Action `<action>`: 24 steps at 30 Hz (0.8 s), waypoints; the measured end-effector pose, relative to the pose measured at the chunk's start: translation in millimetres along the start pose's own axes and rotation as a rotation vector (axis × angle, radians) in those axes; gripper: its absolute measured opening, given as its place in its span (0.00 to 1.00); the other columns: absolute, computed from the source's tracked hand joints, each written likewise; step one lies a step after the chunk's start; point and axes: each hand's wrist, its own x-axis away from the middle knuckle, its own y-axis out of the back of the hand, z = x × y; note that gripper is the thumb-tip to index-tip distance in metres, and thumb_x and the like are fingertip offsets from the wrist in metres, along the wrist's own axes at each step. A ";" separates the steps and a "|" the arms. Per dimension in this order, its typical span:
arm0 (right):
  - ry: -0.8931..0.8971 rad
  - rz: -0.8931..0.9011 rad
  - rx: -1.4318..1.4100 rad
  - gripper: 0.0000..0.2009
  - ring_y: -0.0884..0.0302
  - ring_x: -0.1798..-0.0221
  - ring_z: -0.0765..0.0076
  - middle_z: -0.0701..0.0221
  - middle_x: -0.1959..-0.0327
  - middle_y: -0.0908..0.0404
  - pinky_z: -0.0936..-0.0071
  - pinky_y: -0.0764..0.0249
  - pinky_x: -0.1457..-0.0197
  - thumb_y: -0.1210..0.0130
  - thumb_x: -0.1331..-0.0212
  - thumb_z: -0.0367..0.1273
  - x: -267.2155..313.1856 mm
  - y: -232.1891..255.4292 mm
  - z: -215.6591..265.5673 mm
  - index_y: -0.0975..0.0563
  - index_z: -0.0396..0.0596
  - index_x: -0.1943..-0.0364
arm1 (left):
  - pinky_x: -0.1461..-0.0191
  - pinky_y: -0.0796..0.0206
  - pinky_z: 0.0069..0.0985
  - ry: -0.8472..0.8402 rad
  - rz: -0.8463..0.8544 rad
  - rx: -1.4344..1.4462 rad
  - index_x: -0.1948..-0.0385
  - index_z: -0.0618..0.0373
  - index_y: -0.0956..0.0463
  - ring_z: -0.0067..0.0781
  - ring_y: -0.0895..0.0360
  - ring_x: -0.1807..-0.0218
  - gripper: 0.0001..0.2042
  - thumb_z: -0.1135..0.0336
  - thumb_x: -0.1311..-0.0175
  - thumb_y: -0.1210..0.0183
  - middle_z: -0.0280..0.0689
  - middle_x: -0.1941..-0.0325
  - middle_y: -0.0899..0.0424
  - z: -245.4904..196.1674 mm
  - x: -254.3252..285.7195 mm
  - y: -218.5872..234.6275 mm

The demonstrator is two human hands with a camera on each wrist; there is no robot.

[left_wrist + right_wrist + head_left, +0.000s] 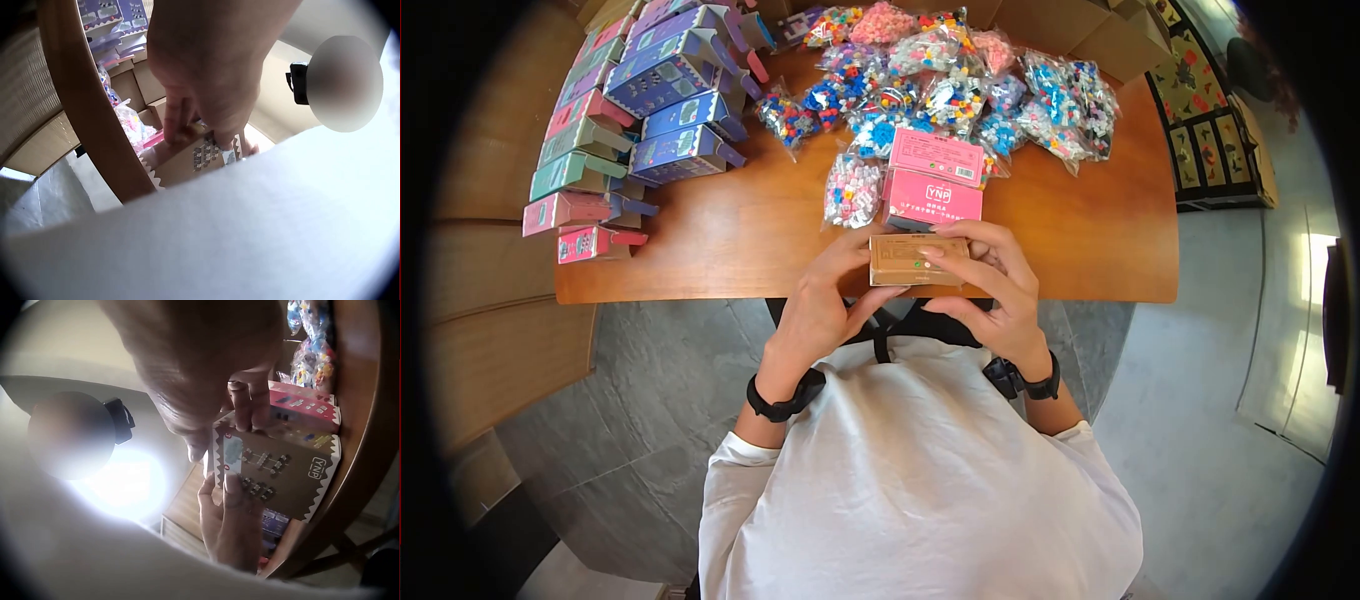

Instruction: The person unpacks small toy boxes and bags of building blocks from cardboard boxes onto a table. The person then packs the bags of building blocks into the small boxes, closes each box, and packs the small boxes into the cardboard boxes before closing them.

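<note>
A small brown cardboard box [895, 265] is held between both hands at the table's front edge. My left hand [820, 305] grips its left end, thumb along the near side. The right hand [1005, 285] has fingers on the box's top and far right corner, with its thumb lower and apart in the head view. In the right wrist view the brown box [294, 465] shows a printed broad face with a YNP logo and white zigzag edges. Just beyond it stands a pink YNP box [935, 200], and beside that lies a clear bag of pink and white bricks [853, 192].
Rows of purple boxes [665, 75], with pink and green ones, stand with flaps out on the table's left. Several clear bags of coloured bricks [950, 100] are piled at the back. A patterned black-edged box [1215, 150] stands beyond the wooden table's [1100, 240] right edge.
</note>
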 end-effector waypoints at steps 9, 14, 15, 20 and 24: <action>0.026 -0.048 0.024 0.20 0.18 0.52 0.69 0.63 0.41 0.21 0.75 0.21 0.58 0.30 0.45 0.23 7.0 -3.8 -9.9 0.12 0.52 0.47 | 0.41 0.24 0.40 -0.073 -0.042 0.024 0.39 0.54 0.30 0.55 0.18 0.41 0.32 0.66 0.46 0.23 0.51 0.35 0.21 -7.8 -8.5 8.9; 0.013 -0.111 -0.034 0.19 0.17 0.55 0.69 0.63 0.42 0.21 0.77 0.21 0.60 0.32 0.44 0.22 5.3 -8.8 -8.1 0.12 0.51 0.48 | 0.49 0.22 0.37 -0.172 -0.082 -0.028 0.40 0.52 0.28 0.47 0.15 0.53 0.30 0.67 0.45 0.25 0.48 0.38 0.19 -4.1 -10.9 7.4; 0.010 -0.110 -0.036 0.19 0.17 0.55 0.69 0.63 0.42 0.21 0.77 0.21 0.60 0.32 0.44 0.22 5.3 -9.2 -7.4 0.12 0.51 0.48 | 0.52 0.22 0.37 -0.180 -0.084 -0.049 0.40 0.52 0.27 0.45 0.16 0.56 0.29 0.67 0.44 0.25 0.47 0.39 0.19 -5.3 -12.5 8.2; 0.093 -0.038 0.213 0.19 0.16 0.54 0.69 0.63 0.44 0.18 0.79 0.22 0.64 0.28 0.47 0.26 9.7 -3.1 -11.5 0.11 0.54 0.49 | 0.53 0.22 0.36 -0.183 -0.096 -0.112 0.41 0.50 0.24 0.45 0.16 0.55 0.28 0.65 0.45 0.25 0.46 0.40 0.19 -9.2 -12.7 12.4; 0.207 -0.024 0.365 0.22 0.18 0.58 0.71 0.61 0.41 0.19 0.80 0.25 0.68 0.23 0.53 0.28 14.2 -1.2 -18.5 0.11 0.55 0.49 | 0.50 0.23 0.38 -0.189 -0.098 -0.160 0.41 0.50 0.24 0.49 0.17 0.49 0.29 0.61 0.45 0.24 0.46 0.41 0.18 -9.1 -5.2 26.8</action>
